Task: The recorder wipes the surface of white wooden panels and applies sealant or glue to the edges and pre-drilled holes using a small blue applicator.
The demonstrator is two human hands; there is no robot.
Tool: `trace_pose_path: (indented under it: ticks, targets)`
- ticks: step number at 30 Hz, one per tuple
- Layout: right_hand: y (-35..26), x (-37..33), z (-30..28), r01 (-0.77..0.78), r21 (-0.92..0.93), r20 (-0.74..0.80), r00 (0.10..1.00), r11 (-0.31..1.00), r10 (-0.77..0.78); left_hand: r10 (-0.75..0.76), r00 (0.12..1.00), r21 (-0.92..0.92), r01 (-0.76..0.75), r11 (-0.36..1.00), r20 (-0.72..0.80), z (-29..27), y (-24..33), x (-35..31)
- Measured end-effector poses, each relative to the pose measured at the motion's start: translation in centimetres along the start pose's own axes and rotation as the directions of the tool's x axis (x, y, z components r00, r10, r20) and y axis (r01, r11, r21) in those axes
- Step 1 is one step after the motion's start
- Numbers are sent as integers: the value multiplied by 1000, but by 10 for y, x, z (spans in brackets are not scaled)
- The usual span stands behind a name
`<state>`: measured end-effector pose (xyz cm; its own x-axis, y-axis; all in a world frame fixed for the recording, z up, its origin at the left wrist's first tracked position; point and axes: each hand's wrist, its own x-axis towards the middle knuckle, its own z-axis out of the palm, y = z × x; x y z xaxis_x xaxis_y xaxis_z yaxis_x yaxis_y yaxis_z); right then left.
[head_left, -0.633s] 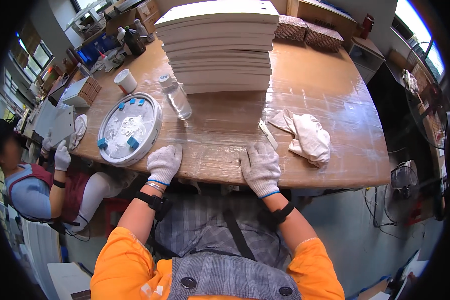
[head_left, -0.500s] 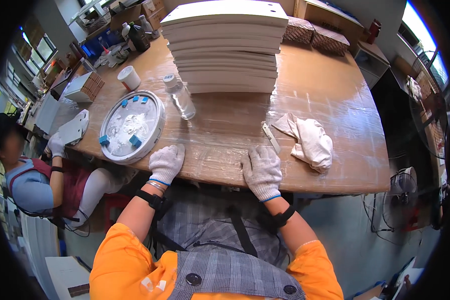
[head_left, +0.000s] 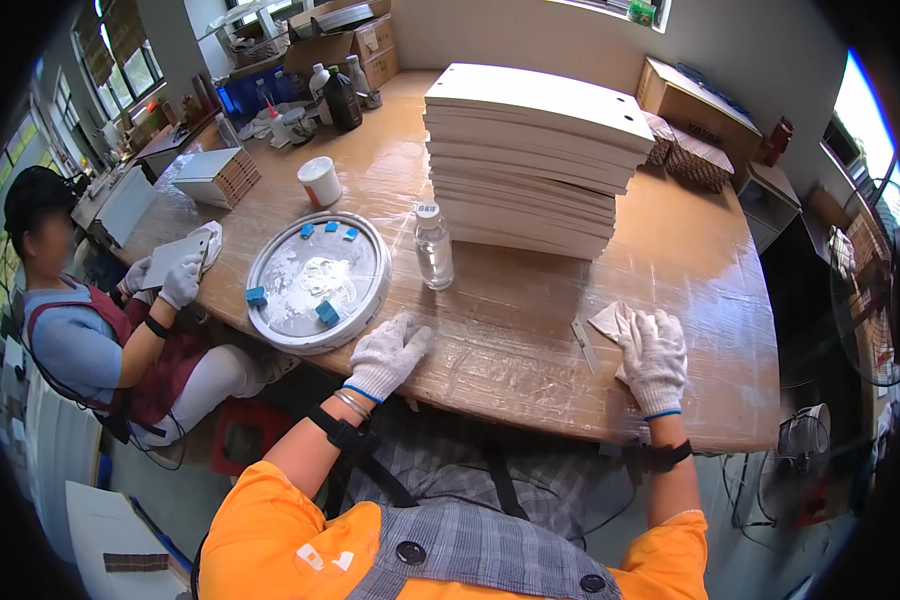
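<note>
My gloved left hand (head_left: 390,352) rests at the table's front edge, its fingers apart and empty, close to a round grey lid-like tray (head_left: 372,318). White paste (head_left: 325,278) and several small blue blocks (head_left: 327,313) lie on the tray. My gloved right hand (head_left: 656,365) is closed over a crumpled pale cloth (head_left: 610,318), covering most of it. Just left of the cloth lies a thin, pale flat strip-like tool (head_left: 584,346). A clear bottle (head_left: 434,250) with a white cap stands between the tray and a tall stack of white panels (head_left: 530,170).
A white tub (head_left: 320,182) stands behind the tray. At the left, a co-worker (head_left: 90,330) in gloves holds a white panel (head_left: 177,258). Stacked panels (head_left: 215,178), dark bottles (head_left: 342,100) and cartons (head_left: 375,50) line the back left. A fan (head_left: 805,430) stands at the right.
My right hand has moved right from the table edge onto the cloth. My left hand has stayed near the tray. The view has shifted, and the co-worker's second hand now shows on the panel.
</note>
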<state>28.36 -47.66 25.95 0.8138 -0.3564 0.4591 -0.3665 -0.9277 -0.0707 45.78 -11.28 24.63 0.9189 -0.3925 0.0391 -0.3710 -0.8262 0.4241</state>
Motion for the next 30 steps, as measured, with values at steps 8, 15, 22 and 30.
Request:
trace_pose_path:
  ticks: [8,15,22,30]
  targets:
    - [48,-11,30,-199,-104,313,924,975,222,278,739,-168,-466,869,-613,-62,29,50]
    - [46,-19,38,-166,-123,182,965,978,187,374,669,94,-416,905,-643,-127,73,144]
    - [47,-17,40,-127,-61,132,982,990,134,293,886,314,-181,932,-358,-160,115,202]
    - [50,-19,41,-164,-78,52,984,983,168,624,527,545,-320,775,-577,-147,119,166]
